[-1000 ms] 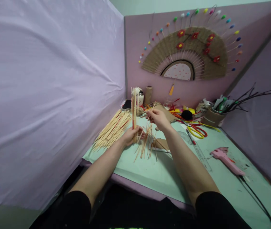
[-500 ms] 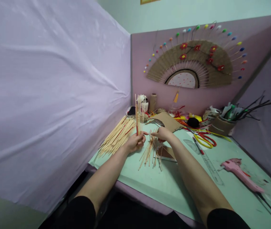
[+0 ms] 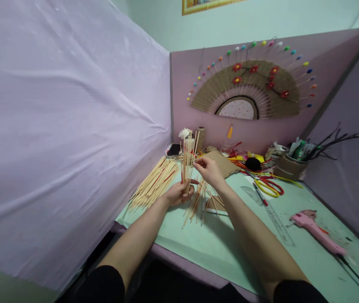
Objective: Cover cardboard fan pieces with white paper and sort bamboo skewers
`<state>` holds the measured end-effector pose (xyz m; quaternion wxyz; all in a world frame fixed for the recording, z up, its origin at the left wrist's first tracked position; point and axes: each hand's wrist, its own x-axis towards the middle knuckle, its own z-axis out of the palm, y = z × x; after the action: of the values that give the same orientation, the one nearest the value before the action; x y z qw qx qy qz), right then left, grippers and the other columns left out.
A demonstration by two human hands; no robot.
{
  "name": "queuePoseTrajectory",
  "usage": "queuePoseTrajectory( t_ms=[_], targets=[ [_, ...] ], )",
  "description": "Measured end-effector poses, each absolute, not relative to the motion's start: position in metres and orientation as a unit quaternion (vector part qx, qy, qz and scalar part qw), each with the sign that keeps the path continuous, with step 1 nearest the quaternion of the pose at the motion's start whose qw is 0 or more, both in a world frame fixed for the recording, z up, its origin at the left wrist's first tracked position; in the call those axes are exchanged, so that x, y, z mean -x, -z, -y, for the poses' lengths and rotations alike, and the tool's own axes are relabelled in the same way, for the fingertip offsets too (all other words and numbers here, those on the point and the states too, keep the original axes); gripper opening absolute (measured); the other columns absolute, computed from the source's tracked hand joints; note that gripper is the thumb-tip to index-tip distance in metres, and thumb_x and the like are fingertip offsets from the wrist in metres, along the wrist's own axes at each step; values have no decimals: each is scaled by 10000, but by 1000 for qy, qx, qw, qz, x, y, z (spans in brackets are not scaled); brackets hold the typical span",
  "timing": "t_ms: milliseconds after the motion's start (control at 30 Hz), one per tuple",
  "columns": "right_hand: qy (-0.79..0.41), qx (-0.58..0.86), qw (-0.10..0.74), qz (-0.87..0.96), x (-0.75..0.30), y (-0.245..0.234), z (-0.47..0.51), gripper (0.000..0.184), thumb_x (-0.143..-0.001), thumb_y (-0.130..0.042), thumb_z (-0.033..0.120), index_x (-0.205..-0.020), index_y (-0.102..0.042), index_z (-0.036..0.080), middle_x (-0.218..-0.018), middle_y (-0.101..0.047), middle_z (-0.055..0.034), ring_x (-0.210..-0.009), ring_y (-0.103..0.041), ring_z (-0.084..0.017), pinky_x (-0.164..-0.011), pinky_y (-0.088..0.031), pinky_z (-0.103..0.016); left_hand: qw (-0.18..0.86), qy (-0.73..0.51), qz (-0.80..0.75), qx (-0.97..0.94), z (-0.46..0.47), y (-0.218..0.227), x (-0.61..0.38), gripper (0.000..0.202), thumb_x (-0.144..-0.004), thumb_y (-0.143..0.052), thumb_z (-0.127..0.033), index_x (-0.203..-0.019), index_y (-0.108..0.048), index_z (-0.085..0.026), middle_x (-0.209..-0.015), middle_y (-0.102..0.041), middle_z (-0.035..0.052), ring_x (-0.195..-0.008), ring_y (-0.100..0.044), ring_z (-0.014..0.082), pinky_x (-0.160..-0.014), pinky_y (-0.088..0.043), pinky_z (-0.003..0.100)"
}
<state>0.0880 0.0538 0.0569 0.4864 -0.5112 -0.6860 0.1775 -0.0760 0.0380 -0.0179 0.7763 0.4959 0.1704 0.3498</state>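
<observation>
My left hand (image 3: 181, 192) is closed round a small upright bunch of thin wooden sticks (image 3: 187, 156), one of them partly red. Beside the bunch, my right hand (image 3: 210, 170) is raised, with thumb and forefinger pinched on a wooden stick (image 3: 197, 145) that leans against the others. Below my hands lies a loose scatter of sticks (image 3: 195, 206), pointing many ways, partly over a brown card piece (image 3: 214, 205). To the left of my left hand a large pile of sticks (image 3: 154, 185) lies on the table, some with red marks.
A pink glue gun (image 3: 318, 231), a clear ruler (image 3: 279, 223) and a pen (image 3: 260, 194) lie at right. Behind them are yellow and red pipe cleaners (image 3: 266, 188) and a holder (image 3: 289, 167) with dark twigs. A decorated fan (image 3: 248, 88) hangs on the back panel.
My right hand has lifted from the loose sticks up to the bunch, with a stick in its fingers. My left hand still grips the bunch. The view has tilted slightly up.
</observation>
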Motion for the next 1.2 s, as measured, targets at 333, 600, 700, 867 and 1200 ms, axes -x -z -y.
queuePoseTrajectory(
  t_ms=[333,600,700,867,1200],
  targets=[
    [-185,478,517,686,-81,-52,-53,175,-783,-604,352,-785,-634,179,-721,-669,-31,-636,-576,-154,-627,-425,-270,795,-348,-175,-466,-39,18,76,396,-872,-570,-462,-1097,-593,-137,-662,-436,-22,-472,-264,51,-461,-227,186],
    [-140,507,457,718,-67,-49,-44,155,-804,-580,332,-742,-585,190,-753,-652,-28,-649,-544,-141,-631,-386,-247,778,-374,-216,-456,-37,22,68,334,-764,-708,-426,-832,-554,-137,-624,-446,-25,-489,-345,57,-468,-235,194],
    [-104,532,434,720,-60,-43,-43,200,-803,-593,358,-698,-549,193,-704,-619,-21,-642,-515,-142,-615,-350,-245,759,-392,-247,-458,-37,23,64,380,-695,-761,-408,-701,-485,-146,-603,-460,-21,-486,-367,56,-462,-241,200],
    [-75,565,384,726,-53,-39,-38,298,-824,-570,412,-625,-499,202,-633,-567,-4,-591,-453,-131,-568,-270,-250,742,-410,-279,-451,-36,21,60,462,-623,-804,-421,-711,-420,-180,-539,-411,-63,-467,-350,56,-439,-210,182],
    [-83,585,350,727,-51,-33,-40,263,-823,-531,349,-611,-563,197,-636,-621,-22,-594,-503,-138,-564,-272,-249,736,-397,-283,-469,-36,22,59,454,-678,-753,-403,-786,-351,-223,-490,-308,-117,-396,-255,40,-418,-149,164]
  ],
)
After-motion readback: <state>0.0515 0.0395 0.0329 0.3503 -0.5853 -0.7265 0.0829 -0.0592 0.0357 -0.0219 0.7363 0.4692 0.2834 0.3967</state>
